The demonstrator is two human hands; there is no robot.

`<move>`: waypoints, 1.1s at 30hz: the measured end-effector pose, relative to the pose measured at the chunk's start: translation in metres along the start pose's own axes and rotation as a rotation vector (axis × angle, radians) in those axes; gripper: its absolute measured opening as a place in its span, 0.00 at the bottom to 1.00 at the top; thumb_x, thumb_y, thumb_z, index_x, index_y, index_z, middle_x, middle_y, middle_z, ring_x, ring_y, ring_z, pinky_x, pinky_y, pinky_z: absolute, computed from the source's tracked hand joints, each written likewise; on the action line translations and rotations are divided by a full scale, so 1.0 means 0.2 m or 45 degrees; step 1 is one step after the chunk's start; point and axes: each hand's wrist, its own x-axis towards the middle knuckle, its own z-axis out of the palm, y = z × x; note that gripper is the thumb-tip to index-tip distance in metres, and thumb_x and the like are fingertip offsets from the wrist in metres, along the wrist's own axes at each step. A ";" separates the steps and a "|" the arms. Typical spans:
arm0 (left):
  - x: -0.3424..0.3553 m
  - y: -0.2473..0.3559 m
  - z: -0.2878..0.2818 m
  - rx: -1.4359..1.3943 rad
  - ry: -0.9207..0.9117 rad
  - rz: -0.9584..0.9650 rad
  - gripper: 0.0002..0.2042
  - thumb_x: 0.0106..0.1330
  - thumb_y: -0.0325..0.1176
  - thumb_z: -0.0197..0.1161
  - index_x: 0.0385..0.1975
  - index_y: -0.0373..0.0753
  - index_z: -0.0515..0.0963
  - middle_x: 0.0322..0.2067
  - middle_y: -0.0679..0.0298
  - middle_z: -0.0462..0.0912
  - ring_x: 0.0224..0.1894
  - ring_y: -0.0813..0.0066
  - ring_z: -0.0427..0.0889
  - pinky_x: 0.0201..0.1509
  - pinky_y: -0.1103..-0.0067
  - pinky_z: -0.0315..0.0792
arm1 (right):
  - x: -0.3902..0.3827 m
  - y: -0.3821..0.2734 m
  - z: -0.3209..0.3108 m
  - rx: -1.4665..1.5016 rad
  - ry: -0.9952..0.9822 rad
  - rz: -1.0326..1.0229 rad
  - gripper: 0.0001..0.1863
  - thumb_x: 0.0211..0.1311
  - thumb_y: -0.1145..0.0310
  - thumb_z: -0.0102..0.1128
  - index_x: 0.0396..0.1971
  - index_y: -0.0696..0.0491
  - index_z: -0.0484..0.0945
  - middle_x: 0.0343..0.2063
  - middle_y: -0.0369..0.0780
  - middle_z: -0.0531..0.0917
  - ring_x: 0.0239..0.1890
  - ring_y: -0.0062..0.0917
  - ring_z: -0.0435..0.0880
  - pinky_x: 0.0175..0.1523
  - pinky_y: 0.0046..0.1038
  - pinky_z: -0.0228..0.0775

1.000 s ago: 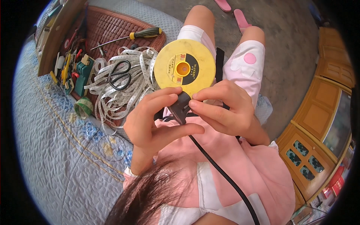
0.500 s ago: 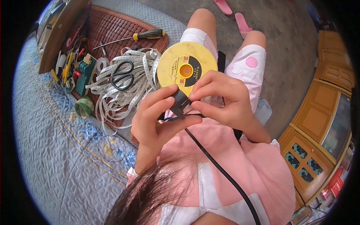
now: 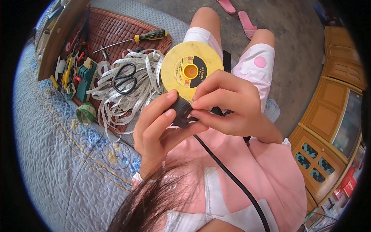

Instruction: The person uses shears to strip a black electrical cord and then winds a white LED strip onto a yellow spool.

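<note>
My left hand [image 3: 152, 131] is closed on a black plastic piece [image 3: 178, 110], its fingertips along the upper left and thumb underneath. My right hand [image 3: 228, 104] pinches at the piece's right side; what its fingertips grip there is too small to make out. The piece sits just below a yellow round tape reel [image 3: 193, 52] on my lap. A black cable [image 3: 232, 178] runs from beneath my hands down across my pink top. To the left lie loose white measuring tape [image 3: 110, 98], black-handled scissors [image 3: 124, 81] and a yellow-and-black screwdriver [image 3: 150, 34].
A woven brown mat [image 3: 112, 25] holds assorted tools [image 3: 83, 89] beside a wooden board [image 3: 52, 54]. A quilted bedspread [image 3: 62, 162] spreads at left. Pink slippers [image 3: 245, 23] lie on the floor [image 3: 293, 77]; wooden cabinets [image 3: 322, 116] stand at right.
My right hand's fingers have risen and curled more over the black piece. My left hand has shifted slightly, its fingers wrapping further along the piece, which has turned a little.
</note>
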 end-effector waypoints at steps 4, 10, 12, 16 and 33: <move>0.00 -0.01 0.01 -0.068 0.036 0.003 0.28 0.32 0.34 0.67 0.34 0.36 0.60 0.33 0.51 0.70 0.32 0.63 0.74 0.31 0.78 0.72 | -0.01 0.00 0.01 0.074 -0.007 0.011 0.09 0.30 0.80 0.59 0.19 0.57 0.71 0.20 0.39 0.71 0.20 0.23 0.72 0.23 0.18 0.63; -0.01 -0.03 0.05 -0.267 0.201 0.029 0.29 0.32 0.40 0.65 0.34 0.34 0.60 0.30 0.49 0.70 0.31 0.64 0.74 0.31 0.80 0.72 | -0.06 -0.01 0.04 0.136 0.068 0.190 0.09 0.32 0.78 0.59 0.18 0.57 0.70 0.18 0.38 0.71 0.19 0.24 0.72 0.22 0.19 0.63; -0.01 -0.03 0.06 -0.276 0.215 0.040 0.30 0.32 0.42 0.65 0.34 0.33 0.60 0.30 0.48 0.69 0.30 0.64 0.75 0.32 0.81 0.72 | -0.07 -0.04 0.04 0.144 0.067 0.233 0.08 0.32 0.78 0.59 0.18 0.57 0.70 0.18 0.38 0.71 0.18 0.23 0.72 0.21 0.19 0.63; 0.00 -0.04 0.06 -0.302 0.255 0.058 0.31 0.31 0.42 0.66 0.34 0.33 0.60 0.29 0.49 0.70 0.30 0.64 0.74 0.32 0.80 0.72 | -0.07 -0.05 0.03 0.228 0.013 0.285 0.07 0.35 0.78 0.56 0.19 0.58 0.69 0.18 0.37 0.70 0.18 0.21 0.70 0.21 0.18 0.60; -0.01 0.01 0.05 -0.436 0.069 -0.237 0.32 0.29 0.49 0.62 0.34 0.40 0.58 0.33 0.56 0.67 0.34 0.66 0.71 0.38 0.73 0.70 | -0.12 -0.07 0.05 0.381 0.082 0.343 0.06 0.41 0.78 0.53 0.21 0.59 0.67 0.19 0.38 0.68 0.19 0.18 0.66 0.23 0.16 0.56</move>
